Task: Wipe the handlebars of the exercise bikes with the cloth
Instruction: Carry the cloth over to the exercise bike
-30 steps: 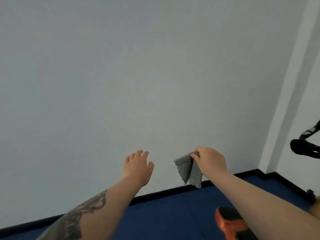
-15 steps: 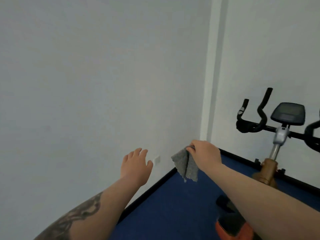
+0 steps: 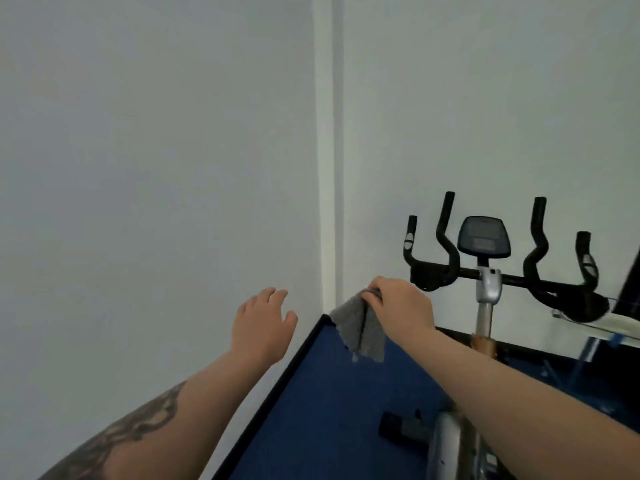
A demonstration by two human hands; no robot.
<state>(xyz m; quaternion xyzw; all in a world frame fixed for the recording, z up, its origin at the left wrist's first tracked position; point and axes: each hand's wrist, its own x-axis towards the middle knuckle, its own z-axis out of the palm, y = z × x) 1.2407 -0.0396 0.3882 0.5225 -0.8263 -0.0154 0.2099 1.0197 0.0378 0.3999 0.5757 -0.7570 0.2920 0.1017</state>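
Two hands raised, right hand (image 3: pixel 403 304) pinching one grey cloth (image 3: pixel 360 327) hanging at centre, left hand (image 3: pixel 261 323) empty, fingers relaxed, one exercise bike's handlebars (image 3: pixel 502 271) with four upright grips at 3 o'clock, one display console (image 3: pixel 483 237)

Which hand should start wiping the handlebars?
Right hand: it already grips the cloth and sits just beside the handlebars. Left hand is empty, farther off by the wall.

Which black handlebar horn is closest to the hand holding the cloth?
The short outer horn at the far left of the handlebars: it rises just beside the right hand gripping the grey cloth; the other three stand farther right.
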